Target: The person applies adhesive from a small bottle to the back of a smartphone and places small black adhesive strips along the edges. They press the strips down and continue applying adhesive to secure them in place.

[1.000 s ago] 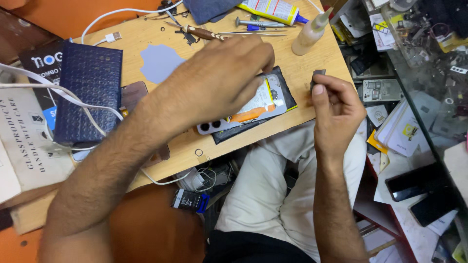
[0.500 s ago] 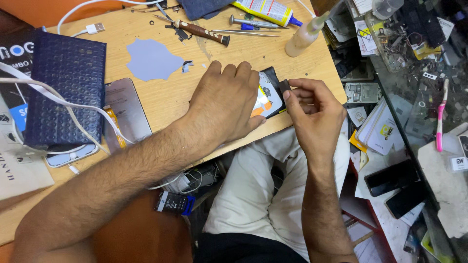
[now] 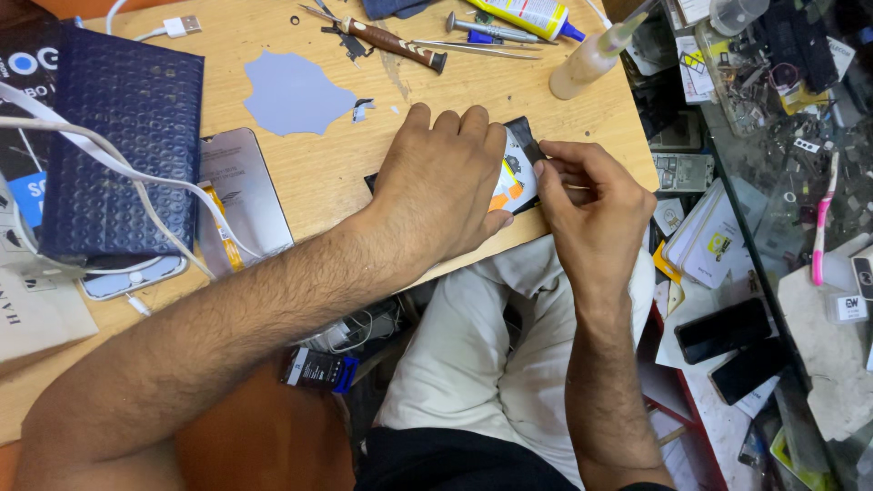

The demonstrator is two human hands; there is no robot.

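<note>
here, in the head view, a squeeze bottle (image 3: 589, 58) with a pale, cloudy body and a narrow nozzle is seen lying tilted near the far right corner of the wooden table (image 3: 509, 86); its contents cannot be made out. a yellow tube (image 3: 530, 14) with a blue cap is laid just beside it, at the far edge. a dark blue padded pouch (image 3: 114, 141) is set at the left, crossed by white cables (image 3: 136, 173); what it holds is hidden.

an opened phone (image 3: 520, 164) is found at the near right edge of the table, mostly covered. only its right end is shown: a black frame, with a white, yellow and orange patch inside it. the left hand (image 3: 446, 186) is laid flat and open over it, fingers together, pressing it down. the right hand (image 3: 591, 200) is closed in a pinch at the phone's right end, thumb and forefinger touching the black edge; whether a small tool is gripped there cannot be told.

a silver back cover (image 3: 238, 195) is lying left of the phone.
</note>
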